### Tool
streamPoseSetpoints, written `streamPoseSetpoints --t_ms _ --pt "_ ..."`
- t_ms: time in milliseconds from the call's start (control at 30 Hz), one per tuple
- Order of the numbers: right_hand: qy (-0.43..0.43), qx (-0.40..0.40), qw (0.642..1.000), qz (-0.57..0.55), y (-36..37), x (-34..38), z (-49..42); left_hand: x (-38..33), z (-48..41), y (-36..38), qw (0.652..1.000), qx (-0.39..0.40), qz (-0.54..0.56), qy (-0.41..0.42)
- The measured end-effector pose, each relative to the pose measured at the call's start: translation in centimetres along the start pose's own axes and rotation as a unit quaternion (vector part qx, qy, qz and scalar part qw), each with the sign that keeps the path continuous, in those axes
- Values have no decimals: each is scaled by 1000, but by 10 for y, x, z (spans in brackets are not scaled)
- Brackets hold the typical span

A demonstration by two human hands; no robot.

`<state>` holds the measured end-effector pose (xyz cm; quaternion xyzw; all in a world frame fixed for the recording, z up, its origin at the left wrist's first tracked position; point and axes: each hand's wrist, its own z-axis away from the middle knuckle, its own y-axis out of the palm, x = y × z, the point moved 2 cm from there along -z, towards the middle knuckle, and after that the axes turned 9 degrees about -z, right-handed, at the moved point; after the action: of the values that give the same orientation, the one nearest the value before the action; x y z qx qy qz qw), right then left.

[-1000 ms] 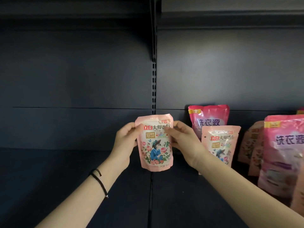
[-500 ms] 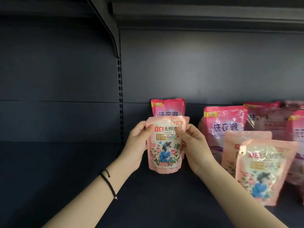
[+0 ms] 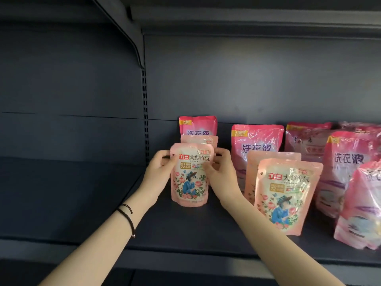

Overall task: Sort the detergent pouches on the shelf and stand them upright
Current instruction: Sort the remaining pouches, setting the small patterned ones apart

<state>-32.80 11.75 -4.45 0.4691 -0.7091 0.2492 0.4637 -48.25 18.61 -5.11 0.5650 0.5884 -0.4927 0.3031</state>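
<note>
Straight ahead runs a dark grey metal shelf board (image 3: 82, 203), matte and flat, with a plain front lip along its near edge. Behind it rises a back panel (image 3: 247, 79) of the same dark grey, split by a slotted steel upright (image 3: 145, 112). A slanted bracket (image 3: 123, 27) carries another shelf overhead. The light is dim and even.

Near the middle of the board, just right of the upright, a small pale pink plastic pouch printed with flowers and a figure in blue (image 3: 190, 176) stands upright, facing forward. The left hand (image 3: 159, 172) pinches its upper left edge with curled fingers, and the right hand (image 3: 221, 172) pinches its upper right edge the same way. Its base sits at board level; whether it bears its own weight cannot be told. A thin black cord bracelet (image 3: 126, 215) circles the left wrist.

Directly behind it stands a second pale pink pouch (image 3: 199, 139), and behind that a taller deep pink pouch (image 3: 198, 125), all in one file.

To the right another file forms: a front pale floral pouch (image 3: 288, 195), a matching one (image 3: 253, 172) just behind it, and a glossy deep pink pouch (image 3: 257, 141) at the back. Further right, several large deep pink pouches (image 3: 346, 162) crowd together, some leaning.
</note>
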Motion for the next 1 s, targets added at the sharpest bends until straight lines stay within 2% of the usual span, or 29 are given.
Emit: streamPoseSetpoints --t_ms 100,167,233,300,367,433,500,600,900,1000 --pt "-62 22 996 52 -1 3 14 9 15 -6 993 -28 -111 -6" --pt "-119 35 986 115 -4 8 29 14 30 -11 975 -39 -221 7" --pt "-179 52 962 199 -9 12 48 19 47 -17 931 -49 -360 42" --pt "-226 74 925 298 -18 13 70 21 65 -21 861 -59 -496 96" --pt "-225 99 889 386 -30 13 91 19 82 -22 795 -45 -591 132" --pt "-191 126 863 450 -42 12 107 18 97 -23 757 -20 -636 145" --pt "-161 149 841 494 -58 12 121 15 114 -22 737 5 -657 156" --pt "-128 155 823 531 -85 22 143 8 141 -21 728 29 -664 168" --pt "-60 80 742 663 -176 58 197 -20 201 9 746 73 -628 209" --pt "-38 43 737 674 -211 73 211 -39 221 45 755 83 -605 239"
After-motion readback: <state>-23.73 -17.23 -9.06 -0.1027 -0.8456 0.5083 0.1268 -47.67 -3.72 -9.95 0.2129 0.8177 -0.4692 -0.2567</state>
